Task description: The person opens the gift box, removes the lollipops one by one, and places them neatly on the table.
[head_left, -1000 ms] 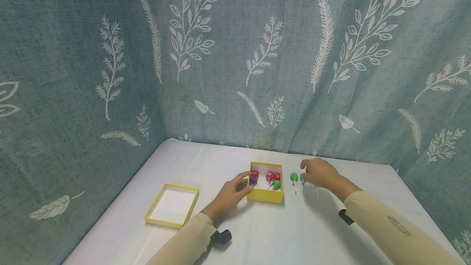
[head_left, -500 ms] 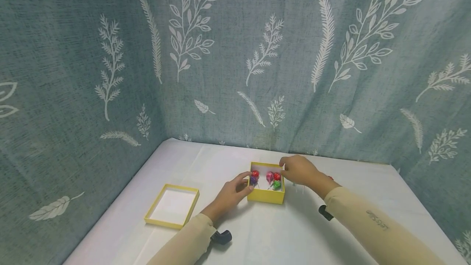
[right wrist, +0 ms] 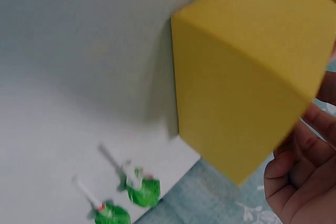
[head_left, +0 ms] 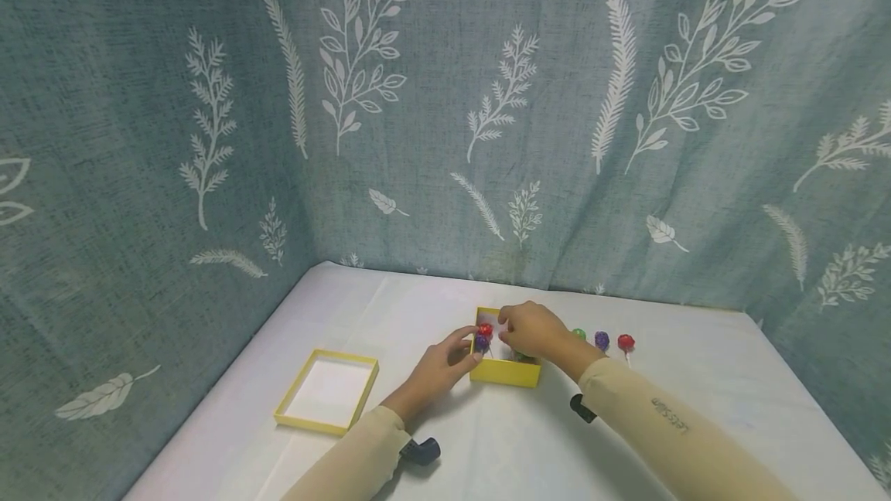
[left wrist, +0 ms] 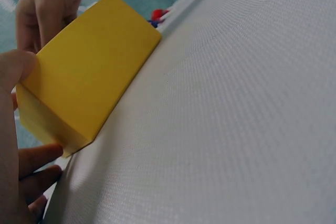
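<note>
My left hand holds the yellow open box by its left end, its thumb near the front rim and its fingers along the side wall. A red lollipop and a purple lollipop lie inside at the left. Over the box's right half is my right hand, index finger and thumb apart, with nothing visible between them. It hides most of the other lollipops in the box. In the right wrist view its outer fingers are curled, and the box covers the other fingertips.
Right of the box lie a green lollipop, a purple lollipop and a red lollipop on the white tablecloth. The right wrist view shows a second green lollipop. A yellow-rimmed lid lies at left. Patterned curtains border the table.
My right hand has moved left from above the green lollipops on the table, across the box's right edge, to over its inside. The left hand stays at the box.
</note>
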Action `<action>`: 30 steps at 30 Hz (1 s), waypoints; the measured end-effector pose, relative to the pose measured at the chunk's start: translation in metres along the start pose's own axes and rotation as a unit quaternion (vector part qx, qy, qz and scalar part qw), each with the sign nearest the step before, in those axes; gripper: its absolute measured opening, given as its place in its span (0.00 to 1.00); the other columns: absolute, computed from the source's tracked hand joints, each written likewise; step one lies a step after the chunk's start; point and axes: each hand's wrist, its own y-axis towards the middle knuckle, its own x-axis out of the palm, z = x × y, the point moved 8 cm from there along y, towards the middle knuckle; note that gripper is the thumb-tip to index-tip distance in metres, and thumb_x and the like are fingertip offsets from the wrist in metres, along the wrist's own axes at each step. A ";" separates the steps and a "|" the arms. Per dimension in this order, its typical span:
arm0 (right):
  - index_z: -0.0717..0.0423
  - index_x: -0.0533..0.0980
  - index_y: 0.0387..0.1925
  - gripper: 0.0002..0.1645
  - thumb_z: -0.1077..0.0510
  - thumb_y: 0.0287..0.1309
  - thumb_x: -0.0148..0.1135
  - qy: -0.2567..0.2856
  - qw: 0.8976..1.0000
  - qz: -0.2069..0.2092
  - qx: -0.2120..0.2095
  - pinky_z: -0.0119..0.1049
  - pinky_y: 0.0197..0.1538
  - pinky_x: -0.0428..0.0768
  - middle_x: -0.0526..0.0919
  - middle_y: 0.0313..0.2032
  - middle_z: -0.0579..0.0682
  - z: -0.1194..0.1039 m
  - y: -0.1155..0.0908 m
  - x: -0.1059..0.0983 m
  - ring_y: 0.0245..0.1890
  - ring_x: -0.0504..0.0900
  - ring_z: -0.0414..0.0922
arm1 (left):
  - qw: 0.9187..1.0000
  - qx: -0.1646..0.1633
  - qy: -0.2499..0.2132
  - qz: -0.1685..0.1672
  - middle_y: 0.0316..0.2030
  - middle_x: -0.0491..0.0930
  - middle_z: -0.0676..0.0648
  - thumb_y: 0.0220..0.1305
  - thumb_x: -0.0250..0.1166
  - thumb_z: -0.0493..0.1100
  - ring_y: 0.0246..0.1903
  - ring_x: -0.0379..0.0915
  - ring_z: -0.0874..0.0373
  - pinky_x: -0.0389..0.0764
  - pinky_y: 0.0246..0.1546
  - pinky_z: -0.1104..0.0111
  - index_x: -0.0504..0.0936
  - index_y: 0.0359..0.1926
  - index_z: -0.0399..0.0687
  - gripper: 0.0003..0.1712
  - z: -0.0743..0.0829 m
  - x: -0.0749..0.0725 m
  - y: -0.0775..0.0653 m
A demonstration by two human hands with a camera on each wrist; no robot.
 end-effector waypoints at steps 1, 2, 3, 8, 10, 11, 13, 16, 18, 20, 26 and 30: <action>0.50 0.80 0.48 0.16 0.50 0.60 0.67 -0.001 1.000 0.000 0.001 0.41 0.38 0.80 0.81 0.31 0.42 -0.001 0.001 0.003 0.29 0.77 0.40 | 1.000 0.002 0.000 0.001 0.60 0.76 0.46 0.68 0.57 0.61 0.63 0.67 0.46 0.64 0.60 0.42 0.64 0.70 0.68 0.32 0.000 0.000 0.000; 0.51 0.80 0.48 0.17 0.50 0.60 0.67 0.000 1.000 -0.001 0.000 0.42 0.38 0.80 0.81 0.32 0.42 -0.002 0.002 0.005 0.29 0.77 0.40 | 1.000 0.003 -0.001 0.001 0.60 0.76 0.46 0.68 0.57 0.61 0.63 0.67 0.46 0.64 0.60 0.41 0.65 0.70 0.68 0.31 0.001 0.000 0.000; 0.51 0.80 0.48 0.17 0.50 0.60 0.67 0.003 1.000 -0.003 0.001 0.42 0.38 0.80 0.81 0.32 0.42 -0.003 0.003 0.007 0.29 0.77 0.40 | 1.000 0.004 -0.001 0.001 0.59 0.76 0.46 0.68 0.57 0.61 0.63 0.67 0.46 0.64 0.60 0.41 0.65 0.70 0.68 0.31 0.001 0.000 0.000; 0.52 0.81 0.48 0.16 0.51 0.60 0.66 0.028 1.000 -0.003 -0.007 0.41 0.34 0.78 0.83 0.31 0.42 -0.009 0.006 0.016 0.26 0.76 0.41 | 1.000 0.011 -0.005 0.000 0.59 0.76 0.46 0.68 0.57 0.61 0.62 0.68 0.46 0.64 0.60 0.41 0.65 0.70 0.68 0.31 0.001 0.000 0.001; 0.53 0.81 0.46 0.14 0.53 0.59 0.65 0.036 0.999 0.002 -0.013 0.39 0.32 0.77 0.84 0.31 0.42 -0.011 0.007 0.017 0.24 0.75 0.41 | 1.000 0.013 -0.005 0.000 0.59 0.76 0.46 0.68 0.57 0.62 0.62 0.68 0.46 0.64 0.60 0.42 0.64 0.70 0.69 0.31 0.001 0.000 0.001; 0.53 0.82 0.44 0.13 0.53 0.59 0.65 0.038 0.999 0.004 -0.015 0.38 0.31 0.76 0.84 0.31 0.41 -0.012 0.008 0.018 0.24 0.75 0.41 | 1.000 0.014 -0.003 0.000 0.59 0.76 0.46 0.68 0.57 0.62 0.62 0.68 0.47 0.64 0.61 0.43 0.64 0.70 0.69 0.31 0.001 0.000 0.001; 0.52 0.81 0.42 0.11 0.54 0.59 0.65 0.040 0.999 0.005 -0.016 0.36 0.28 0.76 0.83 0.30 0.41 -0.012 0.009 0.021 0.23 0.75 0.40 | 1.000 0.013 -0.002 0.000 0.60 0.76 0.46 0.68 0.57 0.62 0.62 0.68 0.47 0.64 0.61 0.43 0.64 0.70 0.69 0.31 0.001 0.000 0.001; 0.52 0.81 0.39 0.09 0.53 0.59 0.66 0.029 0.999 0.007 -0.016 0.35 0.27 0.76 0.82 0.29 0.40 -0.012 0.011 0.026 0.22 0.75 0.39 | 1.000 0.011 -0.002 -0.001 0.60 0.75 0.45 0.68 0.57 0.62 0.62 0.67 0.45 0.64 0.61 0.42 0.64 0.70 0.69 0.31 0.001 0.000 0.000; 0.51 0.81 0.40 0.10 0.52 0.58 0.67 0.017 1.000 0.007 -0.013 0.35 0.28 0.77 0.82 0.29 0.40 -0.013 0.012 0.028 0.23 0.75 0.39 | 1.000 0.010 -0.003 -0.002 0.60 0.75 0.44 0.68 0.57 0.61 0.63 0.67 0.45 0.63 0.61 0.42 0.64 0.70 0.69 0.31 0.002 0.000 0.000; 0.51 0.81 0.40 0.11 0.51 0.58 0.68 0.011 1.000 0.006 -0.011 0.37 0.30 0.78 0.82 0.29 0.40 -0.013 0.013 0.029 0.24 0.75 0.39 | 1.000 0.011 -0.003 -0.003 0.61 0.75 0.44 0.68 0.57 0.60 0.63 0.67 0.45 0.63 0.61 0.42 0.64 0.70 0.69 0.31 0.002 0.000 0.000; 0.50 0.82 0.43 0.15 0.49 0.57 0.69 0.004 1.000 0.000 -0.005 0.43 0.41 0.81 0.84 0.34 0.42 -0.012 0.017 0.032 0.33 0.81 0.42 | 1.000 0.015 0.001 -0.003 0.60 0.75 0.44 0.69 0.56 0.61 0.62 0.67 0.45 0.63 0.61 0.41 0.64 0.70 0.68 0.31 0.002 0.000 0.000; 0.49 0.82 0.45 0.17 0.47 0.56 0.69 -0.004 1.000 -0.002 -0.002 0.44 0.44 0.80 0.84 0.35 0.42 -0.013 0.019 0.033 0.37 0.82 0.44 | 1.000 0.023 -0.001 -0.005 0.60 0.74 0.43 0.69 0.56 0.61 0.62 0.67 0.45 0.63 0.61 0.41 0.64 0.70 0.68 0.31 0.003 0.000 0.000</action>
